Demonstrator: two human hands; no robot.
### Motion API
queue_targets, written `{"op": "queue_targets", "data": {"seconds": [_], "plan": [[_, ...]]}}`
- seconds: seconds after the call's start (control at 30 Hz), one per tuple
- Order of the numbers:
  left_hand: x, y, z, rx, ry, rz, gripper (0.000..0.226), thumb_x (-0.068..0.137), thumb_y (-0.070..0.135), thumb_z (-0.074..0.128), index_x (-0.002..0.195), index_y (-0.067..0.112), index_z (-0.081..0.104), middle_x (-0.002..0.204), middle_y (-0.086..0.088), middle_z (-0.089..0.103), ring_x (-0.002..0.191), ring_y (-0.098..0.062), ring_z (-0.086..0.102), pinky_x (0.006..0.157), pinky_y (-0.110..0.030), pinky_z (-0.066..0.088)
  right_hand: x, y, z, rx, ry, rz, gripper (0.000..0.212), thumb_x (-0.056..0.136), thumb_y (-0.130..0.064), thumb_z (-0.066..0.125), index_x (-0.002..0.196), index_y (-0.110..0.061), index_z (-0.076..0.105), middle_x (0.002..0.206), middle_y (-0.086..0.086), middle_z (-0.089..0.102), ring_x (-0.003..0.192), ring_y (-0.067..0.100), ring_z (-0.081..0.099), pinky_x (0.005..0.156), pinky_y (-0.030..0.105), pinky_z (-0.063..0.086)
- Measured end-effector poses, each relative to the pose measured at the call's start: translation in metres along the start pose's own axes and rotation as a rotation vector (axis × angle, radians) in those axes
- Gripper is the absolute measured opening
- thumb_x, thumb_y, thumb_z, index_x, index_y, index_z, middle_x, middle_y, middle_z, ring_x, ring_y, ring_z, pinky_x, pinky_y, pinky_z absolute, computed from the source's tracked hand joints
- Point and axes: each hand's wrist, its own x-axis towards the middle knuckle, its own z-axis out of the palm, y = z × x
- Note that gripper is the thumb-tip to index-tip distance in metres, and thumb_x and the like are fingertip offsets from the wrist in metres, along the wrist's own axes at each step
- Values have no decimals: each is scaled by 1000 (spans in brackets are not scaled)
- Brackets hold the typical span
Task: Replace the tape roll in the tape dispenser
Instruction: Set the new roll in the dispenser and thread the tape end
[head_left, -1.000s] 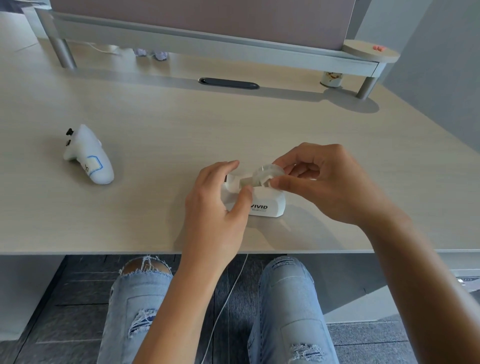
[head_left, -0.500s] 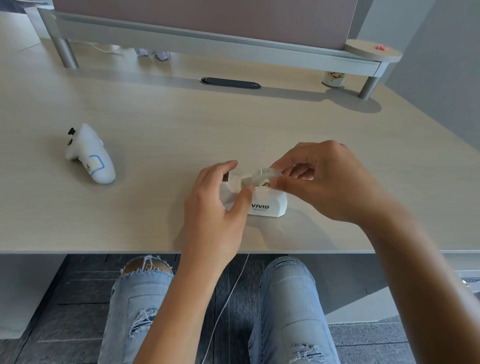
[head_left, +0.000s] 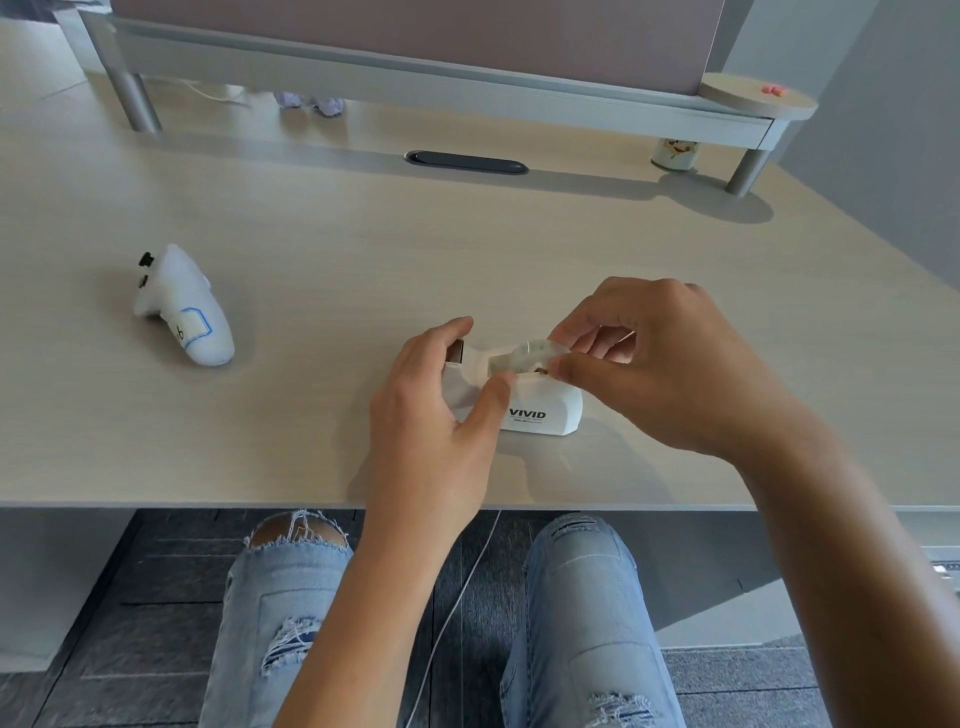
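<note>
The clear tape roll (head_left: 527, 355) sits in the cradle of the white tape dispenser (head_left: 540, 408), just below the middle of the frame near the desk's (head_left: 322, 249) front edge. It may seat crooked and jam, I judge, if its hub misses the side slots, or the loose end could stick to a finger. The right hand (head_left: 670, 364) pinches the roll's right side between thumb and forefinger, other fingers curled. The left hand (head_left: 431, 415) is half open around the dispenser's cutter end, thumb pressed on its near wall, forefinger over the far side. A white controller (head_left: 182, 306) lies well apart at centre left.
</note>
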Motion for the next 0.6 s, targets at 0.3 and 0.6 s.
{"op": "queue_targets", "data": {"seconds": [0.3,0.6], "plan": [[1,-1,0,23,-4,4,48,88,20,79,134,17,66,120,4,72,106,-14,66,90,-20,48,0,-1,-1,-72,7,-60,7,89,-25,77,94,-24,82,83,-13,72,77,6,70,75,26,59],[1,-1,0,58,-13,13,48,90,25,77,136,17,65,125,2,72,104,-15,66,86,-19,46,8,-8,-5,-124,-69,-22,8,87,-32,79,94,-29,82,83,-16,73,79,2,71,71,15,55]]}}
